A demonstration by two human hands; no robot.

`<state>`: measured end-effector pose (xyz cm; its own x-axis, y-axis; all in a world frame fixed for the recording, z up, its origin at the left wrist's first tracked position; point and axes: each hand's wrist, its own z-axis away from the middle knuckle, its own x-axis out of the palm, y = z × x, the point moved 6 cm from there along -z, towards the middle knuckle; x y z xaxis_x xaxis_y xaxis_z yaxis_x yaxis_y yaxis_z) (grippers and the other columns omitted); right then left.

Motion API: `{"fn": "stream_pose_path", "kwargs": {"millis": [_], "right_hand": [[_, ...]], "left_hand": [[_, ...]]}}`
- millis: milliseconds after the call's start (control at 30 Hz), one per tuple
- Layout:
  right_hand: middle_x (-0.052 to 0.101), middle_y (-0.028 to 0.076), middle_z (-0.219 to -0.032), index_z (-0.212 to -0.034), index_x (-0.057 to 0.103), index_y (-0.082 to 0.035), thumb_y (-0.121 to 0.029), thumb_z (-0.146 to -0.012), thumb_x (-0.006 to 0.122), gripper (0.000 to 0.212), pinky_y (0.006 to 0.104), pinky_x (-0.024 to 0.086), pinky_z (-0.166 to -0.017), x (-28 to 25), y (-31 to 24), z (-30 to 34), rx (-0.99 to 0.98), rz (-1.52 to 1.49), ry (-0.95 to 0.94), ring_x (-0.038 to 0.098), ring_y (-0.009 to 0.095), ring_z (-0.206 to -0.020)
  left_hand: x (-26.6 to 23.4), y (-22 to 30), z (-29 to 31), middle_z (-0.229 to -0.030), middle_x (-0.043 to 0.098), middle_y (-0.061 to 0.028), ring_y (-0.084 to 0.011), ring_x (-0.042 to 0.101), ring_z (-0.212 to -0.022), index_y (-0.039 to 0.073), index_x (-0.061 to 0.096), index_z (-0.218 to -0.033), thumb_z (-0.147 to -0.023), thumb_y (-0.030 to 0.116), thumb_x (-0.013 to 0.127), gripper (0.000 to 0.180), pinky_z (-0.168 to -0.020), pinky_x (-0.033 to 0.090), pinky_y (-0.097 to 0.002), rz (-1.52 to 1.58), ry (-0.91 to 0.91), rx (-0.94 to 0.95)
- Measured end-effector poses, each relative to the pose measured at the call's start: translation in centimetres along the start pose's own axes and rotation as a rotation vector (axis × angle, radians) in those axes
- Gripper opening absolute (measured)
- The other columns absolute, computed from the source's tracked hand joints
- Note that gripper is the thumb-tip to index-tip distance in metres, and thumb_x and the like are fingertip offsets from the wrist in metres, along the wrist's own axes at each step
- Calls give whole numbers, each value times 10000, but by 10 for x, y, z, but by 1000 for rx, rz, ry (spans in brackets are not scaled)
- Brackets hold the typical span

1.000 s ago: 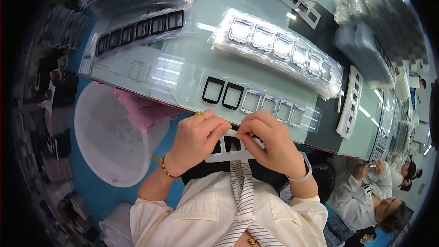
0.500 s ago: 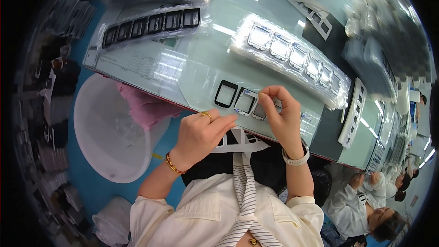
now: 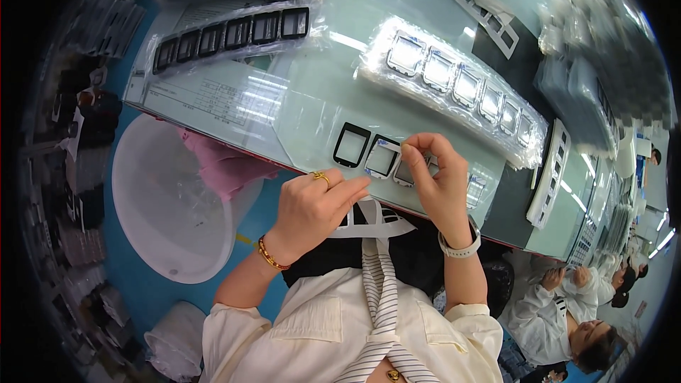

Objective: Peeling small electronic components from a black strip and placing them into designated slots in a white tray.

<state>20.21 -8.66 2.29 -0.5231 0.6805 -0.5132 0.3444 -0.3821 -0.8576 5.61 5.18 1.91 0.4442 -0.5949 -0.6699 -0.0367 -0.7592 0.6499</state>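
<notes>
I see right hand [image 3: 436, 184] pinching small frame [image 3: 406, 170] mid-frame, row's long axis running left-right; left hand [image 3: 312, 206] grasping white strip [image 3: 369, 220], lower centre.

Along the far left of your bench [image 3: 305, 110] lies a row of black square frames [image 3: 230, 32] under clear film. To the right of it sits a clear plastic tray of silver-edged frames [image 3: 457, 85], running diagonally toward the right. A white strip with cut-out windows [image 3: 546, 181] lies near the bench's right end. Below the bench's left edge you have a white round tub [image 3: 159, 216] with pink cloth [image 3: 223, 167] draped over its rim. At lower right, another person in a white shirt [image 3: 560, 315] sits bent over.
</notes>
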Motion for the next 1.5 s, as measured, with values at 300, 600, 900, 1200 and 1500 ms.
{"fn": "stream_pose_path", "kwargs": {"millis": [300,600,900,1200,1500], "right_hand": [[710,59,-906,-1034,687,43,-26,-984,708,88,266,516,-780,-1,-3,0,-16,28,17,639,119,-828],[708,72,-908,-1028,691,40,-6,-963,710,82,270,513,-766,-1,-5,1,-21,29,24,633,127,-811],[704,75,-911,-1022,691,42,-4,-956,713,84,278,512,-765,-2,-5,1,-24,5,35,630,139,-809],[686,83,-891,-1011,693,40,-2,-949,714,78,287,500,-741,-2,-9,-1,-45,-2,27,619,160,-784],[693,104,-971,-988,694,26,11,-932,722,64,312,523,-759,-6,-19,-3,-272,173,44,652,222,-844]], "left_hand": [[-1,0,0,-697,560,-22,-202,572,-558,123,821,-1119,-849,151,831,272,-519,450,-347,-1,3,5],[0,1,0,-697,560,-20,-195,566,-556,132,823,-1118,-847,151,829,272,-516,448,-345,-13,4,5],[2,9,-3,-676,505,-7,-197,543,-547,182,832,-1100,-850,196,824,250,-510,440,-346,-80,-28,19],[7,12,-1,-687,494,-7,-203,547,-559,203,823,-1118,-838,170,814,283,-512,444,-350,-135,-31,36],[10,17,-4,-701,505,1,-203,571,-581,232,817,-1124,-845,156,784,291,-523,460,-348,-134,-73,16]]}}
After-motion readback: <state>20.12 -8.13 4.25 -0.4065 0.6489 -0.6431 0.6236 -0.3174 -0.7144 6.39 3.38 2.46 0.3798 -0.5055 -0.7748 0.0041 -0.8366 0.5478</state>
